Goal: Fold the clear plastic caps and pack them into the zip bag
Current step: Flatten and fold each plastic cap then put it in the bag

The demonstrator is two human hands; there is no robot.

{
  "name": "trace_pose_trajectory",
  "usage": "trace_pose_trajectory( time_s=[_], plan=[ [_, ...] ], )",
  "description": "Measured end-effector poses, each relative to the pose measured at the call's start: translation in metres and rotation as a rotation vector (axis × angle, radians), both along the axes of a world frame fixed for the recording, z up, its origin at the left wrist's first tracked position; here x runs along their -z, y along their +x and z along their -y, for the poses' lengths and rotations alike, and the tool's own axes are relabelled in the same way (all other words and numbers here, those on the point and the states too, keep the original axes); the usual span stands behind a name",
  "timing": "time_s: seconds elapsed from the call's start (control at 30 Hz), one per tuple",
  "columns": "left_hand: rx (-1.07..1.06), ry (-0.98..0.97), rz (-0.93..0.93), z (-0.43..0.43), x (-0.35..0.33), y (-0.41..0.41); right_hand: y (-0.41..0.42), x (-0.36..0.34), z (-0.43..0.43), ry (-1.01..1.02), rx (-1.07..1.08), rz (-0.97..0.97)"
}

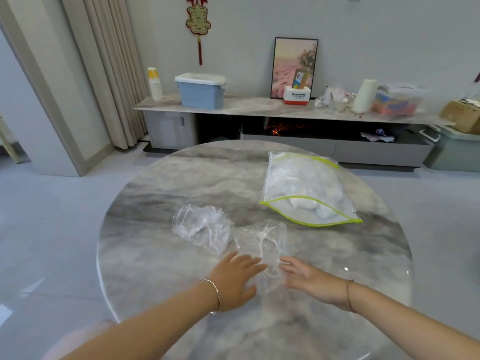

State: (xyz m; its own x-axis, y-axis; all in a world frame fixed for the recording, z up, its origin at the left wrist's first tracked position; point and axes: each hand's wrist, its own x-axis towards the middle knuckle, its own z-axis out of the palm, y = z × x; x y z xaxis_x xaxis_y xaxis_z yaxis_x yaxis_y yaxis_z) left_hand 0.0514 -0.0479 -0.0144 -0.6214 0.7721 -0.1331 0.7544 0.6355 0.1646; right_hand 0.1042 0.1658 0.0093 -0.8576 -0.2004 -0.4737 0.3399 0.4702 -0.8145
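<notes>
A clear plastic cap [262, 242] lies spread on the round marble table [155, 193], its gathered elastic rim showing white. My left hand [235, 278] rests flat on the cap's near left edge, fingers straight. At the near right edge my right hand [307, 279] touches the cap with straight fingers. A second clear cap [201, 227] lies crumpled just to the left. Farther right sits the zip bag [306, 188], green-edged, mouth open toward me, with several white folded caps inside.
Behind the table runs a low marble-topped cabinet [246, 105] bearing a blue lidded box [200, 90], paper cups, a framed picture and assorted clutter. Curtains hang at the left. Grey tiled floor surrounds the table.
</notes>
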Motion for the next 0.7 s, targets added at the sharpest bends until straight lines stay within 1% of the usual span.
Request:
trace_pose_trajectory(
  time_s=[0.03,0.07,0.1,0.13,0.17,0.2,0.23,0.3,0.33,0.37,0.43,0.47,0.5,0.6,0.63,0.7],
  plan=[
    [-0.023,-0.037,0.031,0.000,0.006,0.003,0.000,-0.003,-0.007,0.035,0.016,0.029],
    [-0.059,-0.050,0.059,-0.002,0.010,0.004,0.002,-0.008,-0.014,0.127,0.009,0.058],
    [-0.079,-0.058,0.077,-0.002,0.012,0.004,0.003,-0.012,-0.020,0.269,-0.032,0.075],
    [-0.081,-0.060,0.067,-0.002,0.012,0.003,0.003,-0.015,-0.028,0.454,-0.095,0.058],
    [-0.077,-0.056,0.046,-0.002,0.011,0.002,0.004,-0.018,-0.036,0.648,-0.168,-0.001],
    [-0.074,-0.045,0.016,-0.001,0.011,-0.001,0.006,-0.021,-0.040,0.809,-0.223,-0.108],
    [-0.068,-0.025,-0.016,0.000,0.011,-0.003,0.008,-0.022,-0.043,0.924,-0.271,-0.250],
    [-0.031,-0.004,-0.110,-0.002,0.011,-0.007,0.007,-0.018,-0.048,1.035,-0.349,-0.632],
    [-0.021,0.007,-0.133,-0.001,0.009,-0.007,0.005,-0.015,-0.045,1.050,-0.401,-0.756],
    [0.001,0.022,-0.159,-0.001,0.010,-0.005,0.003,-0.012,-0.043,1.064,-0.462,-0.840],
    [0.047,0.108,-0.204,-0.001,0.017,-0.004,-0.005,-0.003,-0.036,1.097,-0.572,-0.892],
    [0.058,0.113,-0.192,-0.001,0.019,-0.004,-0.009,0.002,-0.031,1.099,-0.619,-0.889],
    [0.057,0.070,-0.174,-0.002,0.017,-0.005,-0.014,0.010,-0.028,1.088,-0.651,-0.898],
    [0.013,-0.106,-0.041,0.001,0.011,-0.009,-0.022,0.032,-0.029,1.022,-0.666,-0.824],
    [-0.014,-0.132,-0.016,0.003,0.009,-0.011,-0.021,0.034,-0.031,0.960,-0.628,-0.791],
    [-0.053,-0.117,0.012,0.008,0.012,-0.016,-0.019,0.034,-0.037,0.793,-0.507,-0.670]
  ],
)
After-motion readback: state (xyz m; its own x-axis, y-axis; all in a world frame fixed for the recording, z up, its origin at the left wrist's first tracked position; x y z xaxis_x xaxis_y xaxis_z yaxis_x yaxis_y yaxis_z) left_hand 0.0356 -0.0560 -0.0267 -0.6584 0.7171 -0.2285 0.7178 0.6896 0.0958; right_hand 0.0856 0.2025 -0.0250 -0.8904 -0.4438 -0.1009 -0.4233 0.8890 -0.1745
